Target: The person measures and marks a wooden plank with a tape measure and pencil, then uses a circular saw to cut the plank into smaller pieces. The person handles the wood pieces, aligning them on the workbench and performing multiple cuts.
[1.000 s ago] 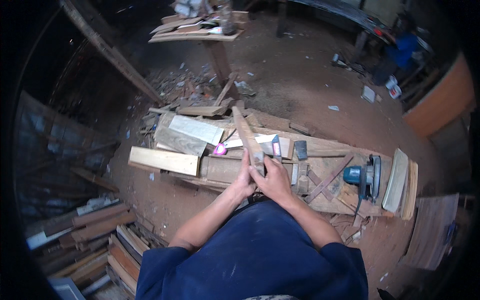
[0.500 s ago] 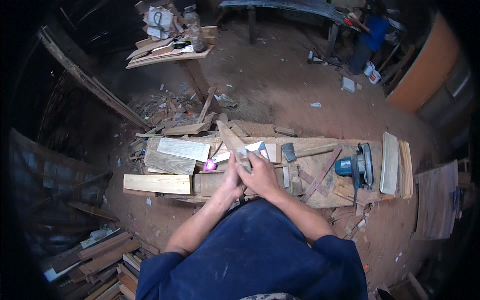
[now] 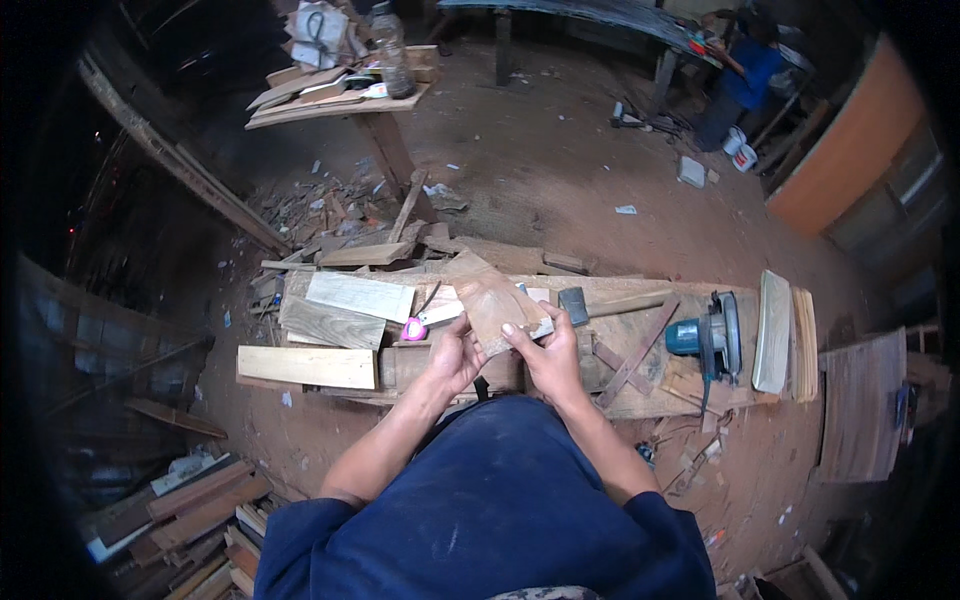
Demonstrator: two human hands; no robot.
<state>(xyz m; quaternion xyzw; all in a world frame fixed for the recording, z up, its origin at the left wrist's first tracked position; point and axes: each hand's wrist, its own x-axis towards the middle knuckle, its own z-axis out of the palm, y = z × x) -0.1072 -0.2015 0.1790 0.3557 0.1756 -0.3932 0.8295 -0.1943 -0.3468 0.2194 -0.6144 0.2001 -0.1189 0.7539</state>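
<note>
A short brown wooden board (image 3: 488, 298) is held up over the bench between my two hands, its broad face tilted toward me. Its near right edge looks pale and rough. My left hand (image 3: 458, 358) grips the lower left edge, fingers partly behind the board. On the right edge, my right hand (image 3: 550, 360) has its thumb pressed on the face and its fingers behind. Just left of the board lies a pink tape measure (image 3: 413, 329). To the right of my right hand is a dark block (image 3: 574, 305).
The low wooden bench (image 3: 640, 320) carries a teal circular saw (image 3: 705, 337), a reddish strip (image 3: 640, 350) and pale boards (image 3: 305, 367). A small stand (image 3: 385, 150) rises beyond. Scrap wood (image 3: 205, 500) piles at lower left. Another person (image 3: 745, 75) works at the far right.
The board has turned from nearly edge-on to showing its broad face. My hands have moved apart, from close together to opposite edges of it.
</note>
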